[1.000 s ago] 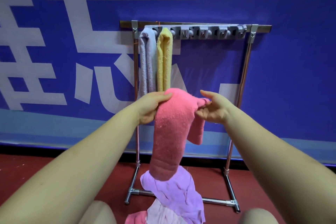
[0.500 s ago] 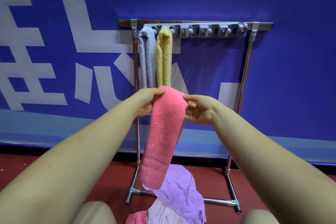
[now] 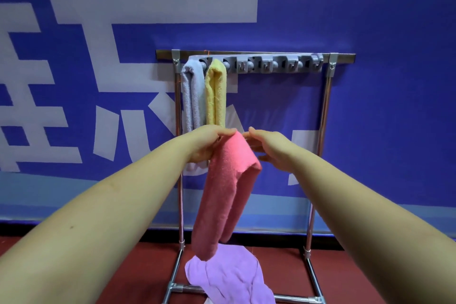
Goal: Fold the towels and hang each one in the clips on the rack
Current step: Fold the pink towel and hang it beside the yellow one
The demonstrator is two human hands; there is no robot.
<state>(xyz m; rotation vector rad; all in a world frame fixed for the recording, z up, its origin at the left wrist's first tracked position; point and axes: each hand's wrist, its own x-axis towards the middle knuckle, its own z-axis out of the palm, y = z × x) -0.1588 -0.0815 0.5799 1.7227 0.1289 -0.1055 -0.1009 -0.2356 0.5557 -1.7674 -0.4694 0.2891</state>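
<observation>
Hanging folded from the left hand (image 3: 207, 143), whose grip is pinched on its top fold below the rack (image 3: 328, 96), the pink towel (image 3: 222, 195) is merely touched by the open-fingered right hand (image 3: 274, 149), so unfolding may be risked.

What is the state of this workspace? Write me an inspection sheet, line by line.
Surface: dark red floor.
Job's things: folded pink terry towel held up; pale grey folded towel and yellow folded towel hang in the grey clip strip of the metal tube rack; other clips empty.
Clutter: crumpled lilac cloth on the floor.
Grippers: left hand grips the pink towel's top; right hand touches it, fingers straight.
Cables: nothing seen.
Surroundings: blue banner wall with white characters.
</observation>
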